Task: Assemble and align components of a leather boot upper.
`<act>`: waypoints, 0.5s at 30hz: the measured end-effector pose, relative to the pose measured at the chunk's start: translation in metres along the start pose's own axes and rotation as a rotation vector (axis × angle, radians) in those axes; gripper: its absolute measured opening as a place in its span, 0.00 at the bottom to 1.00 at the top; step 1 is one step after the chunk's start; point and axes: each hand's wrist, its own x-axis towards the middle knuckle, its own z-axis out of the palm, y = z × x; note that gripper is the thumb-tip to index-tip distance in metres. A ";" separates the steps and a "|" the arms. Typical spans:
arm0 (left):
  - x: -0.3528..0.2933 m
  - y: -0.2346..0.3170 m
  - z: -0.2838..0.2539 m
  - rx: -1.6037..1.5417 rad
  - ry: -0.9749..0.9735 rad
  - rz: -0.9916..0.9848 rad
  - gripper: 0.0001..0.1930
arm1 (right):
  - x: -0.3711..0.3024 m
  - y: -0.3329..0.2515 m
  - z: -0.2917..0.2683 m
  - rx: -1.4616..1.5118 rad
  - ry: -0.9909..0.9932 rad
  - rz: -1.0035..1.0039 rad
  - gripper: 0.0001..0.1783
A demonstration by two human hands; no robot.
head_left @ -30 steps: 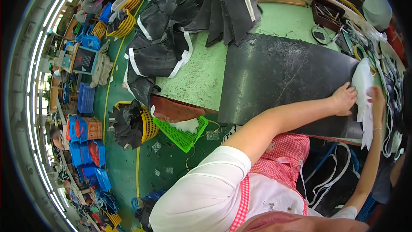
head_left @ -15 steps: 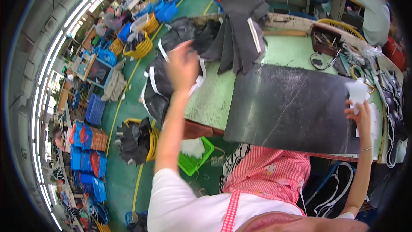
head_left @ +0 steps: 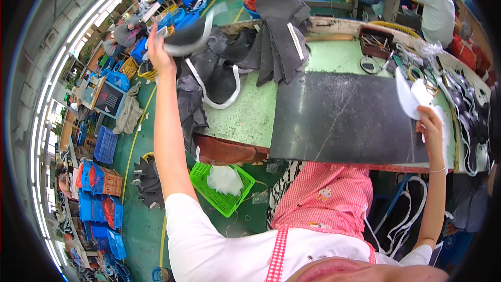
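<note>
My left hand [head_left: 160, 55] is raised at the left of the table, closed on a curved black piece with a white edge [head_left: 190, 36], blurred by motion. Beneath and beside it lies a heap of crumpled black pieces [head_left: 195, 94]; another black piece with white edging [head_left: 222, 83] rests at the heap's right side. At the right end of the black mat [head_left: 339, 120], my right hand [head_left: 431, 125] pinches thin white curved sheets [head_left: 407, 96] that stand up from its fingers.
Dark grey cut pieces [head_left: 282, 36] are fanned out at the table's back. Behind the mat stand a brown box of small tools [head_left: 376, 40] and a tape roll [head_left: 368, 65]. Black and white straps [head_left: 467, 109] crowd the right edge. A green basket [head_left: 224, 206] sits below the table. Another person [head_left: 438, 13] works behind.
My left hand has moved left and up from the heap and now carries the black white-edged piece. In my right hand the white sheets have tilted and fanned apart.
</note>
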 end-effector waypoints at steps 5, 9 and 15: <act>-0.068 0.031 0.158 -0.545 -0.269 -0.249 0.23 | -0.015 0.011 -0.038 0.097 0.170 -0.012 0.18; -0.209 -0.004 0.200 -0.283 -0.594 -0.617 0.23 | -0.017 0.016 -0.041 0.196 0.168 -0.080 0.19; -0.268 0.060 0.187 0.675 -1.390 -0.714 0.19 | -0.029 0.004 -0.022 0.254 0.001 -0.046 0.17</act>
